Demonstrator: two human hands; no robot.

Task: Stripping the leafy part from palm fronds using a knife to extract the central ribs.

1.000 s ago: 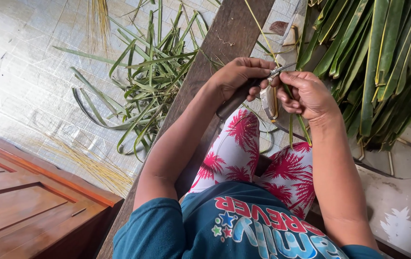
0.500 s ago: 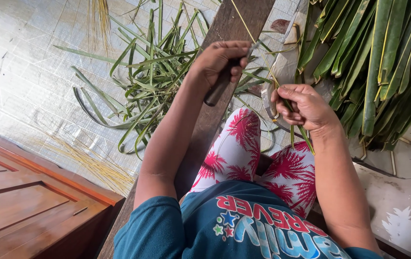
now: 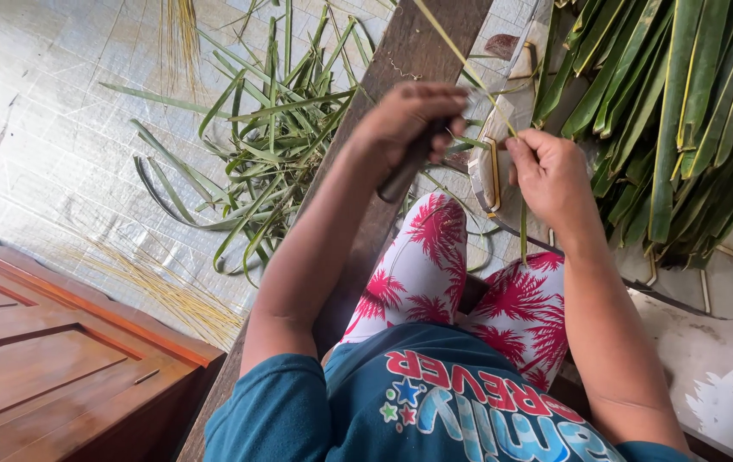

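My left hand (image 3: pixel 409 124) is closed around the dark handle of a knife (image 3: pixel 407 167), held over a brown wooden plank (image 3: pixel 400 60). My right hand (image 3: pixel 550 175) pinches a thin pale-green leaf midrib (image 3: pixel 460 56) that runs up and away to the top of the view. The two hands are close together, above my knees in red-and-white patterned trousers (image 3: pixel 435 265). The knife's blade is hidden behind my left hand and the leaf strip.
A heap of stripped green leaf blades (image 3: pixel 272 145) lies on the woven mat (image 3: pixel 58 128) to the left. A thick bundle of whole palm leaves (image 3: pixel 683 111) lies at right. A brown wooden cabinet (image 3: pixel 50 359) stands at lower left. Pale dry sticks (image 3: pixel 169 295) lie beside it.
My left hand, first touching the right, swung out to the left with the knife, then came partway back toward the right hand. The right hand stayed, holding the midrib.
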